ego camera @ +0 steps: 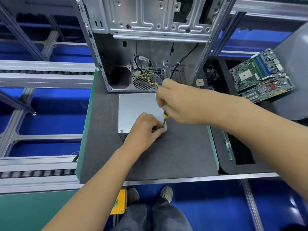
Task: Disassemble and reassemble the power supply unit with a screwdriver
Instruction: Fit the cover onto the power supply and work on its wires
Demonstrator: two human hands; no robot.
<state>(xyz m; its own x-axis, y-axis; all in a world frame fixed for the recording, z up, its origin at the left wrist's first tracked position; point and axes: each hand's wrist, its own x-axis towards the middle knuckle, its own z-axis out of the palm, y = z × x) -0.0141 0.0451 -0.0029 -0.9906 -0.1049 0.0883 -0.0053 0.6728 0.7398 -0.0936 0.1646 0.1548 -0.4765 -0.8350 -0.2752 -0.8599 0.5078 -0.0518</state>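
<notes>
A silver power supply unit (pixel 135 107) lies on the grey mat (pixel 183 152) in front of an open computer case (pixel 143 47). Its yellow and purple wires run back into the case. My right hand (pixel 180 104) grips a yellow-and-black screwdriver (pixel 165 116), whose shaft points down at the unit's near right corner. My left hand (pixel 143 130) rests on that corner, and its fingertips pinch around the screwdriver tip. One screw (pixel 121 131) shows at the near left corner.
A green motherboard (pixel 261 75) lies on a black foam tray (pixel 221 64) at the right, with a fan (pixel 211 73) in one pocket. Roller conveyor rails (pixel 38 172) run along the left. A yellow box (pixel 119 201) sits below the table edge.
</notes>
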